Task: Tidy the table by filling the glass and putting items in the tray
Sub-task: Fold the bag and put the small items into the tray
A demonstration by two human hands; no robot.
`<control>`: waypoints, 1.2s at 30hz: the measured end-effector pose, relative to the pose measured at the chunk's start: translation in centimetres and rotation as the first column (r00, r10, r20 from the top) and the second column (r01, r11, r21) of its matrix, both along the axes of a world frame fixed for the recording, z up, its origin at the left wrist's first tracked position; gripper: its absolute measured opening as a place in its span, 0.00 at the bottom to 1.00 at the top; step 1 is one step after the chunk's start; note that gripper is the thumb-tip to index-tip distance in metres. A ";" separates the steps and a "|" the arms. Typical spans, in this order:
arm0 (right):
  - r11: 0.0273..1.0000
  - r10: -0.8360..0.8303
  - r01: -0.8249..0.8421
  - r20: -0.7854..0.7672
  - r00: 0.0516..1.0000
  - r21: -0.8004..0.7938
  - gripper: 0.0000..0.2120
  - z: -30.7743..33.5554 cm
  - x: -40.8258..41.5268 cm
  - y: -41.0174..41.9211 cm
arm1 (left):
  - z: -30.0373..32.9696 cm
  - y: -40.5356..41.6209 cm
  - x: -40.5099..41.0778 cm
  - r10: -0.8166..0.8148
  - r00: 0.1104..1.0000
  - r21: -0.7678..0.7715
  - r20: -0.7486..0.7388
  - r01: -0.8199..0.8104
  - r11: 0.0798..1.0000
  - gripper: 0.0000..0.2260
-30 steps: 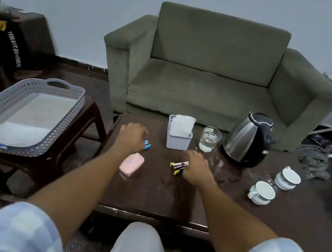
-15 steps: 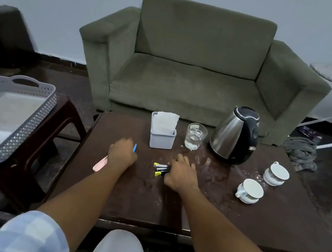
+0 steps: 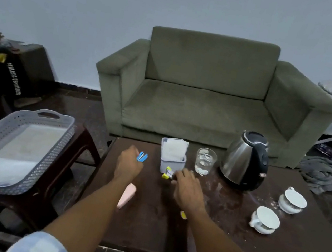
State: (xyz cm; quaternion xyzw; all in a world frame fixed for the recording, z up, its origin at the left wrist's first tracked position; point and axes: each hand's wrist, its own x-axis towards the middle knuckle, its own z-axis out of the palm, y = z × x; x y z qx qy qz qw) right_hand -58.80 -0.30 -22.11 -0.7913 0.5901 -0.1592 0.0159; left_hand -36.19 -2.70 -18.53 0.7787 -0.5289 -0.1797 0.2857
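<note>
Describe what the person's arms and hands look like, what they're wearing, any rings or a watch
Both forearms are bare from the elbow down. Each arm wears a light blue and white checked sleeve, ending near the elbow. The left hand and right hand are bare: no gloves. No watch or wristband shows on either wrist; rings cannot be told at this blur.

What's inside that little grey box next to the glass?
The grey box holds a white, napkin-like stack sticking out the top. Anything beneath it is hidden by the walls.
</note>
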 end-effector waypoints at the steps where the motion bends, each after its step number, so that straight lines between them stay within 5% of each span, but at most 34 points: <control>1: 0.998 0.010 -0.007 0.049 0.999 -0.058 0.06 1.1 1.4 -0.7 | 1.5 -0.3 1.1 0.017 1.000 -0.058 -0.012 -0.018 0.998 0.11; 6: 0.977 0.211 -0.181 0.437 0.874 -0.109 0.10 6.6 14.1 -4.1 | 8.5 -1.2 11.7 0.205 0.979 -0.248 -0.015 -0.202 0.947 0.14; 10: 0.929 0.348 -0.358 0.537 0.769 -0.090 0.12 9.6 26.7 -3.1 | 10.5 1.5 22.4 0.401 0.914 -0.235 0.055 -0.379 0.895 0.12; 20: 0.906 0.384 -0.413 0.236 0.893 0.089 0.10 9.0 41.4 2.3 | 5.5 9.0 34.3 0.555 0.827 -0.059 0.090 -0.551 0.832 0.11; 25: 0.900 0.353 -0.420 0.366 0.861 0.120 0.24 8.4 40.2 1.3 | 5.3 8.3 34.3 0.506 0.855 0.045 0.115 -0.513 0.857 0.20; 29: 0.944 0.311 -0.323 0.490 0.814 -0.062 0.17 7.2 33.2 -0.8 | 6.7 6.8 30.2 0.418 0.882 -0.072 0.216 -0.413 0.908 0.27; 34: 0.990 0.140 -0.131 0.392 0.909 -0.051 0.12 4.5 17.8 -2.8 | 6.3 4.0 21.0 0.145 0.930 -0.344 0.339 -0.021 0.939 0.20; 36: 0.999 0.048 -0.037 0.359 0.932 -0.039 0.11 3.2 11.5 -2.4 | 4.9 3.2 16.7 -0.040 0.926 -0.262 0.376 0.147 0.954 0.19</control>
